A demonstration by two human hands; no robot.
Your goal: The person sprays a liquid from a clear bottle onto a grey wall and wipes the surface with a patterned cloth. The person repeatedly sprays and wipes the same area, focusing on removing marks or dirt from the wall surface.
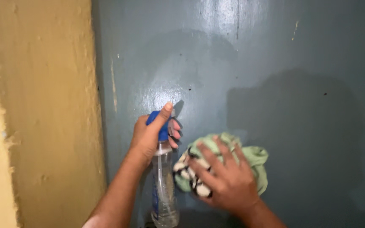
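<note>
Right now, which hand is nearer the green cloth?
Right. The right hand presses flat on the green cloth against the grey-blue wall. The left hand grips the spray bottle just left of the cloth, apart from it.

Both forearms are bare from wrist to the frame's lower edge, with no sleeve, watch or bracelet showing. The left hand (148,135) and right hand (227,177) wear no gloves or rings; fingernails are short.

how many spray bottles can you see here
1. The clear spray bottle with a blue top is in the left hand, against the grey-blue wall, beside the cloth under the right hand.
</note>
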